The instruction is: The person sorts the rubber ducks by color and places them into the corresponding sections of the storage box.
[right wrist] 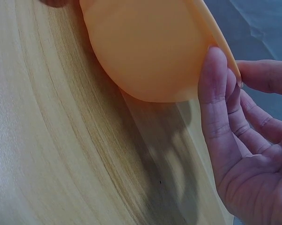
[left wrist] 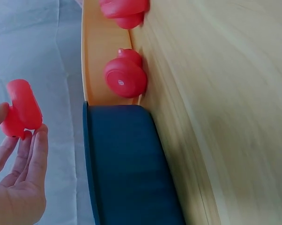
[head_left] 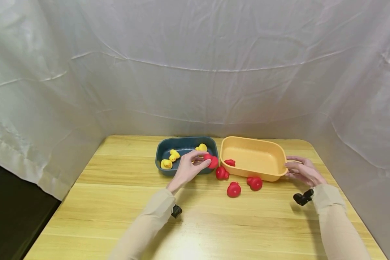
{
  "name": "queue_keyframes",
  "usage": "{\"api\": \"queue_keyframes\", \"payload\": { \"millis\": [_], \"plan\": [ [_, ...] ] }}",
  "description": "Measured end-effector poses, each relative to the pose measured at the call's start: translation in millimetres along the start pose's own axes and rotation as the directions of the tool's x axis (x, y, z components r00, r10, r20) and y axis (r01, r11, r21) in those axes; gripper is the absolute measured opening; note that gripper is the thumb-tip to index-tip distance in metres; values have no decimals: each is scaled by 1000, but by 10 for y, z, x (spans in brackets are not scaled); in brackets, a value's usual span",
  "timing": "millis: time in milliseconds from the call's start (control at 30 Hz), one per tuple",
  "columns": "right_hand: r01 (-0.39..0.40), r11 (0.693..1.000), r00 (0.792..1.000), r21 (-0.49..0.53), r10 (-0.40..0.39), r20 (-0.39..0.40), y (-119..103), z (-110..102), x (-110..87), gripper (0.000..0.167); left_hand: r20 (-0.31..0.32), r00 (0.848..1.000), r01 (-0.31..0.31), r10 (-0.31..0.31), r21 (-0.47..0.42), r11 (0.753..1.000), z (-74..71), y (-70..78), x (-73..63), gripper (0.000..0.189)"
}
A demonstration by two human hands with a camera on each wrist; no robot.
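In the head view my left hand point(head_left: 189, 167) pinches a red rubber duck point(head_left: 211, 161) between thumb and fingertips, above the right end of the dark blue bin point(head_left: 183, 141). The left wrist view shows the same red duck point(left wrist: 24, 105) raised above the bin's rim. My right hand point(head_left: 303, 169) holds the right end of the yellow-orange bin point(head_left: 250, 155). Seen from the right wrist, the thumb lies on the outer wall and the index finger is at the rim. One red duck point(head_left: 229, 163) lies inside that bin, at its left end.
Yellow ducks point(head_left: 166, 164) sit in the blue bin. In front of the bins, on the wooden table point(head_left: 214, 224), lie red ducks: one by the bins' junction point(head_left: 222, 173), one nearer me point(head_left: 234, 189), another farther right point(head_left: 255, 183). Grey-white cloth point(head_left: 195, 90) hangs behind the table.
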State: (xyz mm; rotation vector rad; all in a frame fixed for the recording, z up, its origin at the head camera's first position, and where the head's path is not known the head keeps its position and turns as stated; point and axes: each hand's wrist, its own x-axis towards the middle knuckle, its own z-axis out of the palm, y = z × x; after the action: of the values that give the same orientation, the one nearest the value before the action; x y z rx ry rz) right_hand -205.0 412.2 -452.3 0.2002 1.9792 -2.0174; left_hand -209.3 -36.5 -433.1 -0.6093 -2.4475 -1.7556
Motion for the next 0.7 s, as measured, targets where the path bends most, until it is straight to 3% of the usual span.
{"api": "queue_keyframes", "payload": {
  "millis": [167, 333, 700],
  "plan": [
    [5, 1000, 1000, 2, -5, 4, -2, -7, 2, 42, -21, 1000, 3, -3, -33, 999, 80, -12, 91, 30],
    [6, 1000, 1000, 0, -6, 5, 1, -11, 11, 49, -42, 998, 38, -41, -52, 998, 163, -27, 171, 31],
    [2, 1000, 1000, -24, -2, 2, 12, -17, 23, 67, -59, 997, 41, -49, -121, 992, 321, -61, 347, 34]
  ]
}}
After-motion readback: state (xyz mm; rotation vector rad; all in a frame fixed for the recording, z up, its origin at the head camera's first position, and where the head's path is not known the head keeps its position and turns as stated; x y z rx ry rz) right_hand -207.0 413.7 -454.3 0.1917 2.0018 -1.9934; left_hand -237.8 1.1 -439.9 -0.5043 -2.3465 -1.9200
